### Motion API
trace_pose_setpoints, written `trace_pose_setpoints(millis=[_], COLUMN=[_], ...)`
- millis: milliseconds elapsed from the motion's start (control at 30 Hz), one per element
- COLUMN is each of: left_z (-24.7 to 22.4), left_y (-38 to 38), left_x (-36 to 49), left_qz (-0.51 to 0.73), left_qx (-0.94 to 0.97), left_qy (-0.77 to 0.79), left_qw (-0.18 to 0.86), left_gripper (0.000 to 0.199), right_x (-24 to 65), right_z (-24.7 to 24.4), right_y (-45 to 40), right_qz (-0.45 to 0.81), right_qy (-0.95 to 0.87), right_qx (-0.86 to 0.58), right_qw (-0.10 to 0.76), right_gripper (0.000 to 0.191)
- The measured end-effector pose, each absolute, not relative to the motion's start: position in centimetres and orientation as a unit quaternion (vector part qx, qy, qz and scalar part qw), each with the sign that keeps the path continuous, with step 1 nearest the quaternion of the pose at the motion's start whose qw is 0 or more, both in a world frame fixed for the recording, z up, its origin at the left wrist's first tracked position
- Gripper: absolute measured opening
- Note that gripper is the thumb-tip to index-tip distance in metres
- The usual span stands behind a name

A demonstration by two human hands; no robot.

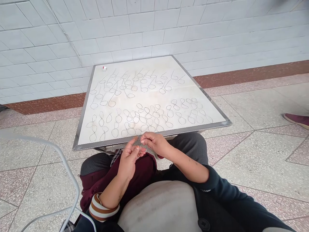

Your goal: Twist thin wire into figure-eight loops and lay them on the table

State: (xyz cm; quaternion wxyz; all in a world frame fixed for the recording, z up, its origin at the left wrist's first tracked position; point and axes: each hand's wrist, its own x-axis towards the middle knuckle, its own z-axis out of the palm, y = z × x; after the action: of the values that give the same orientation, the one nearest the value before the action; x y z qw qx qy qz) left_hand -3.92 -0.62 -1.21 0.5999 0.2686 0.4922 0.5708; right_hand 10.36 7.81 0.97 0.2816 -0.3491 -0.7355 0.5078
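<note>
1. From where I stand, a pale tabletop [154,64] with a grey metal rim [82,112] sits with its far edge by a white tiled wall [142,32]. A brown skirting band [243,75] runs along the wall's foot, above a speckled stone floor [241,112] of grey and pinkish slabs.
2. A thin wire piece [144,149] is in the two hands, beside the near edge, a little left of its middle. The left hand [127,158] pinches it between thumb and curled fingers; the right hand [155,143] meets it with thumb and forefinger pressed together.
3. A rounded loop of the wire piece shows between the hands, towards the seated wearer's body. Its upper part is lost among the fingers, so I can't tell its full long axis.
4. Nearer the near edge lie wire figure-eights [116,125], most with their long axes running from near edge to far edge, some slanted.
5. Over the farther half are single-loop wires [111,103]; most of their straight tails point towards the far edge, many leaning right.
6. A small white-and-red object [104,68] sits by the far left corner.
7. A pale cable [70,170] curves on the left; a dark red shoe [298,120] shows at far right.
</note>
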Motion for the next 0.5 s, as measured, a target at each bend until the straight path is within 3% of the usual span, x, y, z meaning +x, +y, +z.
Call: trace_pose_setpoints(millis=[500], left_z=[-1.19], left_y=[-0.81], left_x=[-4.21], left_qz=[0.564], left_qx=[0.323], left_qy=[0.487], left_qw=[0.583], left_gripper=[0.056], right_x=[10.22], right_z=[0.91], right_y=[7.82], right_qz=[0.541], right_qy=[-0.71], right_qx=[-0.357], right_qw=[0.275], right_gripper=[0.014])
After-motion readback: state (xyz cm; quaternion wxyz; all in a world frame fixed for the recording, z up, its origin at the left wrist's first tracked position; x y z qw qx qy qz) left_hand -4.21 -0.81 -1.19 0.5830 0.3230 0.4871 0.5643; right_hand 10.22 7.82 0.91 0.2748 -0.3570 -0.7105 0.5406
